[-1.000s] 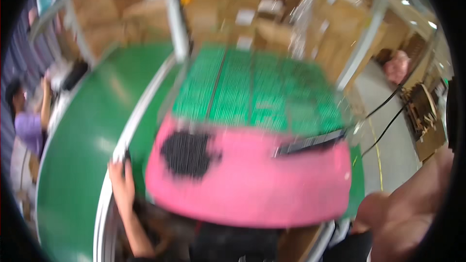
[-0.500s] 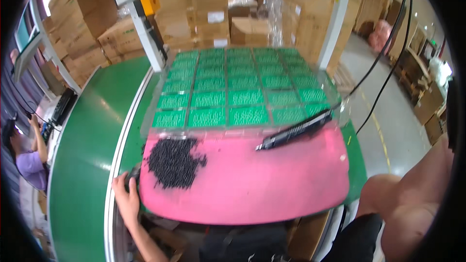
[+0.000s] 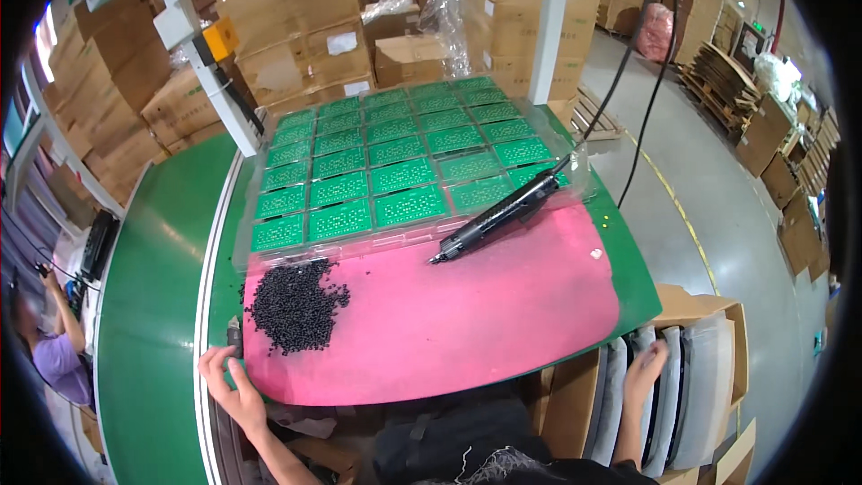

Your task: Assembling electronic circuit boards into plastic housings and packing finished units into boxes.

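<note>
My left hand (image 3: 233, 391) rests at the left edge of the pink mat (image 3: 485, 323), fingers apart and holding nothing. Just beyond its fingertips lies a small dark hand tool (image 3: 234, 334). My right hand (image 3: 643, 372) is over a carton of upright panels in pale wrapping (image 3: 705, 386); its fingers are bent and blurred, and whether they grip a panel edge cannot be made out. A pile of small black pieces (image 3: 296, 307) covers the mat's left part. Across the mat's far edge lies a black electric screwdriver (image 3: 498, 217), its tip pointing to the near left.
Beyond the mat, a clear tray (image 3: 413, 235) holds rows of green circuit boards (image 3: 339, 187). A cable (image 3: 620, 72) hangs down to the screwdriver. A green conveyor (image 3: 157, 305) runs along the left, where a person in purple (image 3: 61, 359) sits. Stacked cartons (image 3: 287, 27) stand behind.
My view has turned to the right. The right arm, raised close at the right before, is now lower, with its hand at the carton. My left hand has drawn back off the small tool.
</note>
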`<state>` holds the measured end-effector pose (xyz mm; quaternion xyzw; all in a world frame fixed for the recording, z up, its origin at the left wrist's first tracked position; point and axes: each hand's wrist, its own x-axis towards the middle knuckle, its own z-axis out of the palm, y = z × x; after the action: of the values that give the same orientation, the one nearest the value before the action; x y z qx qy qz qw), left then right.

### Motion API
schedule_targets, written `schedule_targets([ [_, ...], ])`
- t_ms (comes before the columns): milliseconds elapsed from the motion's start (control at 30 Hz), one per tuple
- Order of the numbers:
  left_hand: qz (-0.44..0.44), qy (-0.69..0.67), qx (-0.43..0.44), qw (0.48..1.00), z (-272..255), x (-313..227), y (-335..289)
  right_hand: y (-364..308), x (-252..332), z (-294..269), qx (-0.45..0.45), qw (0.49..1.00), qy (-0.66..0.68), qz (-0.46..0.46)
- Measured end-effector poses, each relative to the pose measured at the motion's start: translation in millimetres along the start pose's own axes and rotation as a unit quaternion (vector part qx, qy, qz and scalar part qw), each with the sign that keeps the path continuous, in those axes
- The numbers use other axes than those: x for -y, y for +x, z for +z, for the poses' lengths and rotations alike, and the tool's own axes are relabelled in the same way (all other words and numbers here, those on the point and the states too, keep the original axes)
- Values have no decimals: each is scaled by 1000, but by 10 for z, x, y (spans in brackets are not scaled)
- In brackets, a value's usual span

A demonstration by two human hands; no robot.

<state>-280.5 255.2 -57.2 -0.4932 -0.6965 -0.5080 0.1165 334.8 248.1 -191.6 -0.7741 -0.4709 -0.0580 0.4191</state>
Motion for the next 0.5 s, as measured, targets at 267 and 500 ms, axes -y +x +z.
schedule_targets([
  [267, 182, -201, 165, 948, 682, -925, 61, -1263, -844, 217, 247, 918, -263, 164],
  [500, 280, -350, 344, 825, 1007, -1436, -378, -1378, -1510, 629, 130, 893, -428, 46],
])
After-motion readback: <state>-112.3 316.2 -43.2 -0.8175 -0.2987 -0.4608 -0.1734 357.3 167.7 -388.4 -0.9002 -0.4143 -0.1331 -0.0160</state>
